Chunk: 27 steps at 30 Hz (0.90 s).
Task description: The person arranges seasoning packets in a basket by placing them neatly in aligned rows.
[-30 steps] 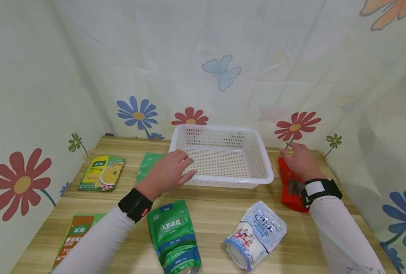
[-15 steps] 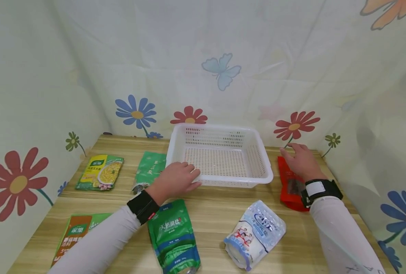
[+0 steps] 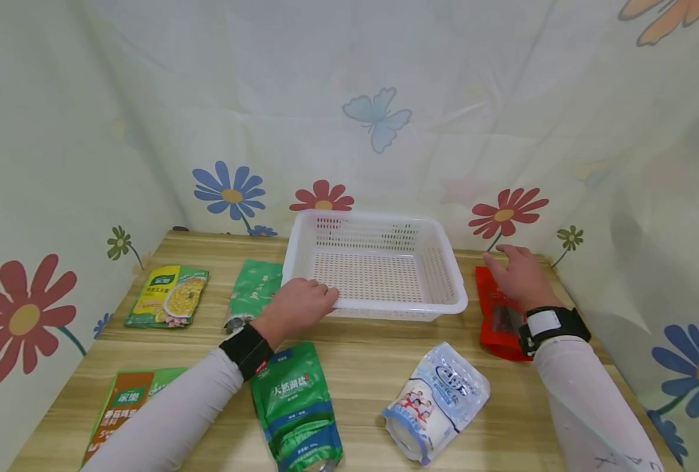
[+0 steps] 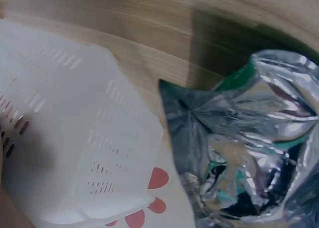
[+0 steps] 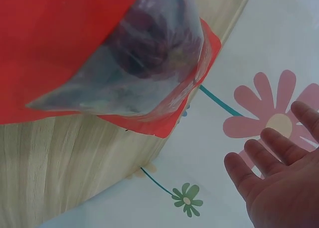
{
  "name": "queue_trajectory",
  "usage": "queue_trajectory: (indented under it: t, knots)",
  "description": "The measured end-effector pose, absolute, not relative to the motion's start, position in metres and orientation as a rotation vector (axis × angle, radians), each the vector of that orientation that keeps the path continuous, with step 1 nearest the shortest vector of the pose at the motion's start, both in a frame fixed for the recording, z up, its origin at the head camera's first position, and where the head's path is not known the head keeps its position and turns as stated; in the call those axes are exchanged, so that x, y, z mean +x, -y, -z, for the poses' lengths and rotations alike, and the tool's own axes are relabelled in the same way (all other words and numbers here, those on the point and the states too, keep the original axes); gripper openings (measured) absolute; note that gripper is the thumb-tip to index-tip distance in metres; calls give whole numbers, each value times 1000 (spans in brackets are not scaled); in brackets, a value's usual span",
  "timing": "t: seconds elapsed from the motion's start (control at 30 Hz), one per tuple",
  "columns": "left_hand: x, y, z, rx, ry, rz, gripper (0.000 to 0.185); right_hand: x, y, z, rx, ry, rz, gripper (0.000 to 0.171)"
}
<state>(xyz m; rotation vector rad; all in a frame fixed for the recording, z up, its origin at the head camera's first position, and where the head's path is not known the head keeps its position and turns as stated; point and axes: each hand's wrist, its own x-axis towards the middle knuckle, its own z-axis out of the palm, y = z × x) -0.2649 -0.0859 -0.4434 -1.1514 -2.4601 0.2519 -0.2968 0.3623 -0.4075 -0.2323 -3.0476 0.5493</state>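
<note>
My left hand [image 3: 302,303] is at the front left of a white perforated plastic basket [image 3: 385,306], its fingers curled over the front rim and its thumb hidden. In the left wrist view, only a sliver of this hand shows beside the basket wall [image 4: 60,153]. My right hand [image 3: 519,278] hovers with spread fingers over a red pouch with a clear window [image 3: 503,321] on the right. The right wrist view shows the fingers apart from that pouch [image 5: 50,48] and holding nothing. A small green pouch [image 3: 255,285] stands left of the basket, partly behind my left hand.
A green salt pouch [image 3: 296,400] and a white-blue pouch [image 3: 438,400] lie in front on the wooden table [image 3: 361,367]. Yellow-green [image 3: 169,295] and brown-green [image 3: 128,400] seasoning packets lie to the left. A flowered cloth [image 3: 349,131] encloses the back and sides.
My left hand has moved down and right from above the green pouch to the basket's front rim, and its fingers have closed there. The right hand stays nearly still.
</note>
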Motion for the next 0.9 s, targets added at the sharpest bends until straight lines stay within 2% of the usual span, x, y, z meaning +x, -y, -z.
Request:
queue_trajectory:
  t: [0.27,0.5,0.63,0.7,0.8,0.9]
  knots:
    - [-267,88,447,-1137,2399,-294,19,-299,-367,409,-260,3063,-578,83]
    - [-268,85,444,-1148,2485,-306,21,-296,-380,409,-447,3108,-726,74]
    - [-268,84,443,-1153,2512,-310,22,-288,-393,407,-619,3139,-843,85]
    - [-268,84,443,-1154,2518,-310,21,-286,-400,406,-722,3157,-950,96]
    - [-269,85,443,-1153,2519,-303,20,-284,-410,406,-805,3203,-1097,110]
    - [-269,86,443,-1153,2520,-294,20,-283,-416,407,-838,3267,-1197,118]
